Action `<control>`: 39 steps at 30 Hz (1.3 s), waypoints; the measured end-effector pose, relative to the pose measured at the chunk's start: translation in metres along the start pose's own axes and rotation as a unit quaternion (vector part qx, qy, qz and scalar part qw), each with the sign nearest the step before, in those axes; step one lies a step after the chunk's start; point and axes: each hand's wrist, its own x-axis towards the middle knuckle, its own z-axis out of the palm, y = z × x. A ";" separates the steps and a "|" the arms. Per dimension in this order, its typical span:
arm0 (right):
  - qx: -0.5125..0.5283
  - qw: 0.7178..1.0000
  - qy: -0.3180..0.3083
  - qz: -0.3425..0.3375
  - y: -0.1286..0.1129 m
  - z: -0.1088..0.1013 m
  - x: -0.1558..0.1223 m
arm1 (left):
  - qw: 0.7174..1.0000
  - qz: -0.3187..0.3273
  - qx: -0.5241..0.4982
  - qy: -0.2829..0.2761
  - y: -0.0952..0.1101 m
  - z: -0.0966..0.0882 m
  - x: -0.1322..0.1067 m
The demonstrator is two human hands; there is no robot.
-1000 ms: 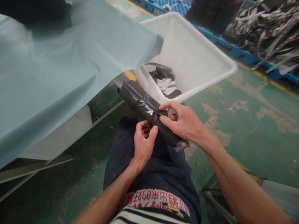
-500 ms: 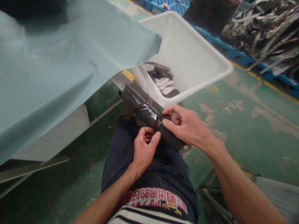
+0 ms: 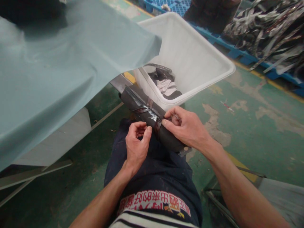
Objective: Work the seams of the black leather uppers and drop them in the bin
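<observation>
A dark rolled bundle (image 3: pixel 142 107) wrapped in shiny film and bound with brown straps lies across my knee. My right hand (image 3: pixel 184 128) presses down on its near end, fingers closed around the roll and the strap. My left hand (image 3: pixel 136 144) is just left of the roll, fingers curled in a pinch close to the brown strap; what it pinches is too small to make out.
A white plastic tub (image 3: pixel 213 58) stands tilted ahead, with dark and pale pieces (image 3: pixel 166 84) at its bottom. A pale blue cloth (image 3: pixel 59 63) covers a table at the left. Blue pallets (image 3: pixel 213 38) with tangled strips (image 3: pixel 268 28) lie at the back right. The floor is worn green.
My left hand has shifted left and slightly away from the roll. My right hand stays on the roll's near end. The view has drifted a little.
</observation>
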 end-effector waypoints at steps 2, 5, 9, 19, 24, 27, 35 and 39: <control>0.006 1.000 0.005 -0.003 0.000 0.001 0.000 | 1.000 0.005 0.001 -0.007 0.002 0.001 0.003; 0.009 1.000 0.009 -0.008 0.001 0.002 0.001 | 1.000 0.011 0.013 -0.012 0.006 0.000 0.007; 0.011 1.000 0.014 -0.012 0.002 0.002 0.001 | 0.999 0.033 0.026 -0.010 0.009 -0.002 0.011; 0.009 1.000 0.023 -0.018 0.003 0.004 0.000 | 0.994 0.093 0.057 -0.024 0.019 -0.002 0.015; 0.010 1.000 0.016 -0.016 0.004 0.003 0.001 | 0.992 0.104 0.063 -0.032 0.019 -0.001 0.017; 0.014 1.000 0.013 -0.015 0.004 0.003 0.001 | 0.991 0.111 0.073 -0.035 0.020 -0.002 0.017; 0.037 0.999 0.024 -0.017 0.005 0.004 0.000 | 0.986 0.129 0.091 -0.052 0.021 -0.002 0.011; 0.045 0.998 0.031 -0.015 0.004 0.004 -0.001 | 0.986 0.121 0.104 -0.051 0.020 -0.001 0.010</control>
